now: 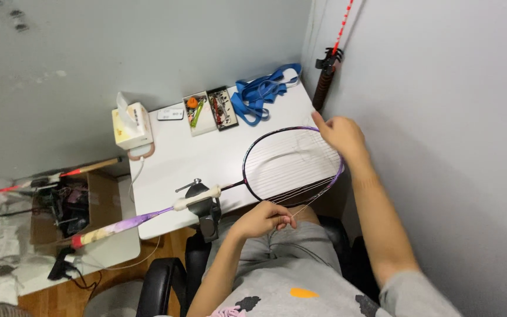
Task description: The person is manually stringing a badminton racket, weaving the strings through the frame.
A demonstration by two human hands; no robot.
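Likely home workshop, clamped racket (289,167), parts boxes (209,110)

White table (206,155), tissue box (131,125) at its left edge, two small parts trays (209,110) side by side near the wall, blue straps (259,94) beside them, cardboard box (83,205) on the floor, black chair (159,282).

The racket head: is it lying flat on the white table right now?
No. The racket head juts past the white table edge above the lap, steadied at its far rim by the right hand.
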